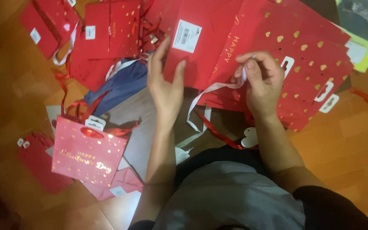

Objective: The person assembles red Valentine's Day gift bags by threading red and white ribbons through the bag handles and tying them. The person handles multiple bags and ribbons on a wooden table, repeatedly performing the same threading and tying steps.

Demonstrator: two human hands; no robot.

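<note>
A flat red paper gift bag [201, 47] is held up off the floor, its plain back turned upward, a white rectangular barcode sticker stuck near its top edge at about twelve o'clock. It sits tilted, its lower corner pinched from the nine o'clock side. Its front, patterned with small gold hearts and gold lettering, shows at three o'clock, overlapping a fanned stack of like bags. A white ribbon handle [211, 91] trails from the bag's lower edge — gripped at its upper end at three o'clock — and curls down in a loose loop toward six o'clock, slack and twisted.
</note>
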